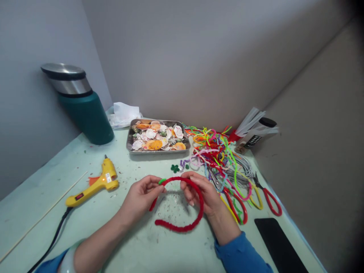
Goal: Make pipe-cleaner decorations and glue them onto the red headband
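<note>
A red fuzzy headband [196, 220], bent into an open curve, is held between both hands above the table. My left hand [146, 193] pinches its left part, where a small bright green piece of pipe cleaner [162, 181] lies against the red. My right hand [200, 191] grips the top of the curve, thumb and fingers closed on it. The band's two ends hang apart at the lower left. Just beyond the hands lies a dark green flower shape [174, 168].
A yellow glue gun [99, 184] and a thin stick [45, 216] lie left, near a teal bottle [87, 117]. Behind is a metal tray [159, 152] of shells. Tangled pipe cleaners [213, 148], red-handled scissors [271, 201] and a black phone-like slab [278, 242] occupy the right.
</note>
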`<state>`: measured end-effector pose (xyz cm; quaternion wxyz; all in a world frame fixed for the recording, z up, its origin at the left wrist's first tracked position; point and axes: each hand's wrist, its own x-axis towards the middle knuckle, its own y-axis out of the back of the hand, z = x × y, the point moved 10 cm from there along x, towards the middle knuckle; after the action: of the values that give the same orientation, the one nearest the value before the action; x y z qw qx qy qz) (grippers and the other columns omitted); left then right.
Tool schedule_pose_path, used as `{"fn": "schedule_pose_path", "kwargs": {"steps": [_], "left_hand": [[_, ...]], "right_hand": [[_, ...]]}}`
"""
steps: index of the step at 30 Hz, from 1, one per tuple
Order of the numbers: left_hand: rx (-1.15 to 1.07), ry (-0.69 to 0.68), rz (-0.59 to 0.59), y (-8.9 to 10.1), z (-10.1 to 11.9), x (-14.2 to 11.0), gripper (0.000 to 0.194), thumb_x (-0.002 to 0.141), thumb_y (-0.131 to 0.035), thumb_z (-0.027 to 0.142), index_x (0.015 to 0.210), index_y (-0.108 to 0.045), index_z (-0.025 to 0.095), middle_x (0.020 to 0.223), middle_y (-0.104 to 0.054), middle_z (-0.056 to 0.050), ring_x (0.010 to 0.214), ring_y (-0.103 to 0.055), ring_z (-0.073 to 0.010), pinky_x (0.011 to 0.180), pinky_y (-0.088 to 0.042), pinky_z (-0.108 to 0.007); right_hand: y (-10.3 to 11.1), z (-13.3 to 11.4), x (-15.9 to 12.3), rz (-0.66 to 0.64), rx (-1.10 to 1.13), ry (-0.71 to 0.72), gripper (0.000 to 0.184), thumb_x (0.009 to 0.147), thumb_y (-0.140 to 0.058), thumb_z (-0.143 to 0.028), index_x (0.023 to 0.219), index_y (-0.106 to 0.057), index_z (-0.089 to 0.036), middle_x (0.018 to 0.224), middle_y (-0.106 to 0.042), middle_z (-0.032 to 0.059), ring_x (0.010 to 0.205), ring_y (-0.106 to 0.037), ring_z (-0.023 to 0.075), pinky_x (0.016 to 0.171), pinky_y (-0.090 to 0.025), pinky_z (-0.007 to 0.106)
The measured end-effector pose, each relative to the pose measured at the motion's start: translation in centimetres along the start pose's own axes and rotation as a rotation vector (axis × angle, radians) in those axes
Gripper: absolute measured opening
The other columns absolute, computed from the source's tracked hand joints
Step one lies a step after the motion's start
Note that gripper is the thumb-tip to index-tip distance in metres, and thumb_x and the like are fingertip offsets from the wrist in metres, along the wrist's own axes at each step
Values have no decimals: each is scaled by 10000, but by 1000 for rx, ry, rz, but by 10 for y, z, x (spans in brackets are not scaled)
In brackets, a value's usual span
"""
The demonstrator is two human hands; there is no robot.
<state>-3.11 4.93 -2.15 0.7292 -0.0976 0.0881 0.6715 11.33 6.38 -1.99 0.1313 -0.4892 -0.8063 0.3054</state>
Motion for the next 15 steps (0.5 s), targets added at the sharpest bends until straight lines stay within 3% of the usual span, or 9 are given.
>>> {"fn": "schedule_pose_path", "kwargs": {"steps": [5, 9, 15], "left_hand": [[-46, 31, -9, 0, 1, -1, 283, 712, -678, 340, 888, -595, 133, 695, -681, -26, 508, -517, -79, 496, -371, -200], [-36, -15, -71, -7, 0, -1, 273, 741, -654, 345, 907, -607, 134, 717, -685, -36, 641, -589, -121, 594, -425, -219], [191, -191, -127, -14, 10, -5, 238, 801, -571, 349, 933, -623, 157, 819, -683, -51, 765, -613, -174, 698, -460, -276]], "right_hand": [[-2, 1, 0, 24, -103, 36, 187, 799, -600, -232, 975, -624, -176, 750, -661, 22, 516, -581, 89, 429, -473, 182], [-7, 0, 0, 75, -363, 97, 244, 778, -653, -246, 1016, -612, -211, 747, -638, -2, 545, -564, 81, 502, -464, 196], [-27, -22, -6, 154, -844, 379, 148, 775, -657, -237, 918, -673, -207, 896, -638, 46, 831, -600, 166, 741, -481, 284]]}}
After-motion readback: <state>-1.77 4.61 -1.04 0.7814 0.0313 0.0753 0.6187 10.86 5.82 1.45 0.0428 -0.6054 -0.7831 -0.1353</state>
